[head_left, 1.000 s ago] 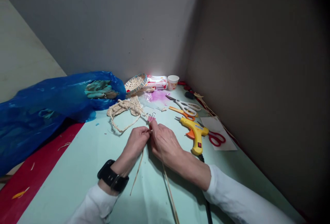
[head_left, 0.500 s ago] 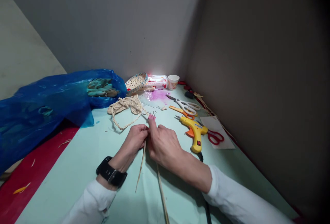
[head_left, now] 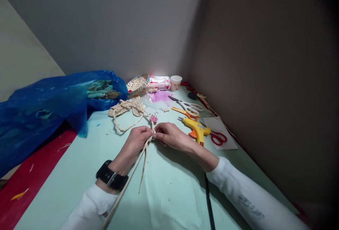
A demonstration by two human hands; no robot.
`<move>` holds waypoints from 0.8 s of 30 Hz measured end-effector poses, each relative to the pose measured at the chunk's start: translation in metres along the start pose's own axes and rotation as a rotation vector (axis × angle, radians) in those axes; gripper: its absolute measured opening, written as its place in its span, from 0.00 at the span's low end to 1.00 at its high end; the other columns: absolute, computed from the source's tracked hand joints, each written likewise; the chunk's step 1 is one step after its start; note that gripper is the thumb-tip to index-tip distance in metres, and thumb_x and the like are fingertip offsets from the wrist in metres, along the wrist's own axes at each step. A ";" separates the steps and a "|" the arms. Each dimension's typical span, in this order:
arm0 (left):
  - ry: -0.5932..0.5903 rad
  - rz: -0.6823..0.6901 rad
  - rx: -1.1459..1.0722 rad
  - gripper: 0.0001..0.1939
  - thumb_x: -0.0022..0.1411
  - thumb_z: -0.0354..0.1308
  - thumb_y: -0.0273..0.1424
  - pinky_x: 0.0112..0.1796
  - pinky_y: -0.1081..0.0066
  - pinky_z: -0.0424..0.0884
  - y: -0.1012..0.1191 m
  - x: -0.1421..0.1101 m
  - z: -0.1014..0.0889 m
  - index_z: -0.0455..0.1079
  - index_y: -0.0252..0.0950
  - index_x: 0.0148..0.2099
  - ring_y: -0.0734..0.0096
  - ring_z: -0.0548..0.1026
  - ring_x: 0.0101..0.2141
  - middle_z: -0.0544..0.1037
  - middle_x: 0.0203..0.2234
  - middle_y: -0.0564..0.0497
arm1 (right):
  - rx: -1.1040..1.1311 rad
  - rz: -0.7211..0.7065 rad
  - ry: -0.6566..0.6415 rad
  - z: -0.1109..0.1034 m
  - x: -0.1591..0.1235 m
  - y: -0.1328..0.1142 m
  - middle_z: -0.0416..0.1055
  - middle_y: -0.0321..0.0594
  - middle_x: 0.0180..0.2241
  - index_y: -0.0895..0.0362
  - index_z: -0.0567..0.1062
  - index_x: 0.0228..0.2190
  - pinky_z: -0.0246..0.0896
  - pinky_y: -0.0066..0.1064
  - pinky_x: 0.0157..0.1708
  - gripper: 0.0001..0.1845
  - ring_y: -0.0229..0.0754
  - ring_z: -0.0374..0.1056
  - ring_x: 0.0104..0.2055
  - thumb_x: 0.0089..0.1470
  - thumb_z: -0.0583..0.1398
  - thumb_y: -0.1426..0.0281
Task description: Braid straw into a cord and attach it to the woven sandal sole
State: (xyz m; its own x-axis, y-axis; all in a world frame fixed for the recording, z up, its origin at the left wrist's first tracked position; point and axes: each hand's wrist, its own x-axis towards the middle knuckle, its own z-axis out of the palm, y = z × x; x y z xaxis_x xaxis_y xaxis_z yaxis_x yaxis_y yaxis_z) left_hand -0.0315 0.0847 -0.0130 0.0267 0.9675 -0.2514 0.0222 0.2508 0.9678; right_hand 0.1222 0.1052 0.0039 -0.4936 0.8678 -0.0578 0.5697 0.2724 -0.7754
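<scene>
Long strand (head_left: 131, 172) now swung leftward, apparently a fresh crossing.
Left hand (head_left: 137, 139) and right hand (head_left: 172, 136) fingertips pinch the braid (head_left: 153, 125) (pink clip (head_left: 154, 118) beyond), well inside the tabletop's (head_left: 169, 187) left edge.

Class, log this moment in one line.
left hand: pinching braid; right hand: pinching braid; pink clip: on braid; glue gun: lying unheld

Totally seeing a craft workspace: glue gun (head_left: 200, 130) is lying right of the grip, braided cord (head_left: 122, 110) is sitting beyond.
</scene>
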 end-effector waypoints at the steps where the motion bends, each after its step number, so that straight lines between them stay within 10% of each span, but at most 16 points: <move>1: -0.007 0.000 -0.002 0.09 0.45 0.62 0.34 0.20 0.76 0.54 0.000 0.000 0.000 0.68 0.34 0.23 0.79 0.60 0.17 0.66 0.14 0.59 | 0.031 0.008 -0.013 0.002 0.001 0.002 0.65 0.32 0.20 0.61 0.74 0.28 0.50 0.24 0.25 0.09 0.32 0.59 0.22 0.56 0.58 0.68; 11: -0.014 0.051 0.147 0.10 0.49 0.58 0.37 0.21 0.74 0.55 -0.002 0.000 -0.001 0.68 0.35 0.25 0.77 0.60 0.16 0.64 0.14 0.58 | 0.125 0.001 0.074 0.008 0.000 0.011 0.53 0.29 0.16 0.61 0.70 0.18 0.44 0.24 0.23 0.18 0.31 0.49 0.21 0.56 0.55 0.65; 24: 0.153 0.282 0.955 0.11 0.62 0.48 0.31 0.30 0.67 0.53 0.012 -0.026 0.010 0.68 0.38 0.28 0.59 0.69 0.27 0.74 0.22 0.46 | 0.122 0.018 0.219 0.011 -0.008 0.002 0.46 0.29 0.17 0.62 0.69 0.13 0.36 0.29 0.24 0.13 0.33 0.41 0.24 0.47 0.56 0.75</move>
State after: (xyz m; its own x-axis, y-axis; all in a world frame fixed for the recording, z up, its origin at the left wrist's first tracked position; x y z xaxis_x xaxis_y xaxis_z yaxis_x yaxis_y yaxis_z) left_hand -0.0217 0.0622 0.0052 0.0275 0.9981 0.0545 0.8283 -0.0532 0.5577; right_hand 0.1201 0.0940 -0.0044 -0.3228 0.9449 0.0549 0.4872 0.2156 -0.8463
